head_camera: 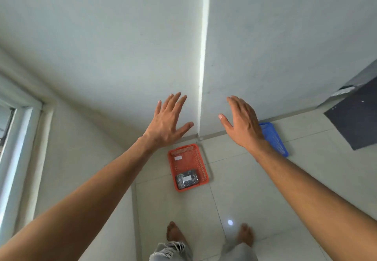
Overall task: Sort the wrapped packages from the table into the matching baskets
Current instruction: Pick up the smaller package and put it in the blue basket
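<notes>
Both hands, left and right, are held out empty, fingers spread apart, likely between picks. One wrapped package is seen in the red basket; the blue basket is set right of it.

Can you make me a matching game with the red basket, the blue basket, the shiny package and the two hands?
Things:
1. red basket
2. blue basket
3. wrapped package
4. left hand and right hand

Descriptions:
A. partly hidden behind the right wrist
B. open, fingers spread, holding nothing
C. lying inside a basket
D. on the floor below the left hand, with a white label

Pairs: 1-D, 2-A, 3-C, 4-B
</notes>
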The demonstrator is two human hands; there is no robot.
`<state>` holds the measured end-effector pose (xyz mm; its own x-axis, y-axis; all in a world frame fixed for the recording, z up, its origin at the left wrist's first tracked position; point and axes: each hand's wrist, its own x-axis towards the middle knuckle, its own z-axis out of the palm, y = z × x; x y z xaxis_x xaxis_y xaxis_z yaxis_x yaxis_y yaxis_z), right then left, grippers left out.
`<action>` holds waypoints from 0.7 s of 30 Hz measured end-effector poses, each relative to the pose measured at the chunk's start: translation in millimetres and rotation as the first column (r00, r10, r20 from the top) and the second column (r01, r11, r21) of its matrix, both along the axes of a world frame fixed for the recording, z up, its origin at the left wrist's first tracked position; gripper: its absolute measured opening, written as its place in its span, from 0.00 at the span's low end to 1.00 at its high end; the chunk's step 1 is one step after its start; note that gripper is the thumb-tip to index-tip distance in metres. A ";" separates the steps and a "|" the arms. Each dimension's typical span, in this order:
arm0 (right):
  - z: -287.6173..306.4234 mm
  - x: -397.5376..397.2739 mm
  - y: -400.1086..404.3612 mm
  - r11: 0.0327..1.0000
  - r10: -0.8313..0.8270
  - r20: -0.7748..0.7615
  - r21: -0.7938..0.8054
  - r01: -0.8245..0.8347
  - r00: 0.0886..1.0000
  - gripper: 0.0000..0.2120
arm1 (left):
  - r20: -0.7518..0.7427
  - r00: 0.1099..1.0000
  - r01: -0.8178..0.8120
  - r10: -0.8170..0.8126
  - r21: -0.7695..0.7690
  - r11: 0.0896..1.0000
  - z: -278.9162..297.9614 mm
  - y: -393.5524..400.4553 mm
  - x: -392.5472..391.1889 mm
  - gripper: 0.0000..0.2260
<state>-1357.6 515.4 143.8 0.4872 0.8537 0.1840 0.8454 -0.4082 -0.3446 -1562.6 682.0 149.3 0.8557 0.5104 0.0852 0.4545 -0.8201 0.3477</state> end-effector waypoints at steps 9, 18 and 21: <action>23.5 147.8 -157.6 0.992 -0.127 -0.028 0.015 0.127 0.992 0.28 | -0.019 0.989 0.147 -0.147 0.008 0.989 13.7 -122.9 164.0 0.38; 48.7 311.0 -323.0 0.973 -0.232 0.011 0.023 0.231 0.973 0.27 | 0.003 0.955 0.297 -0.297 -0.022 0.955 31.9 -270.1 353.9 0.38; 52.8 360.2 -372.9 0.951 -0.309 0.013 0.032 0.308 0.951 0.26 | 0.004 0.927 0.375 -0.375 -0.032 0.927 38.7 -310.9 419.0 0.38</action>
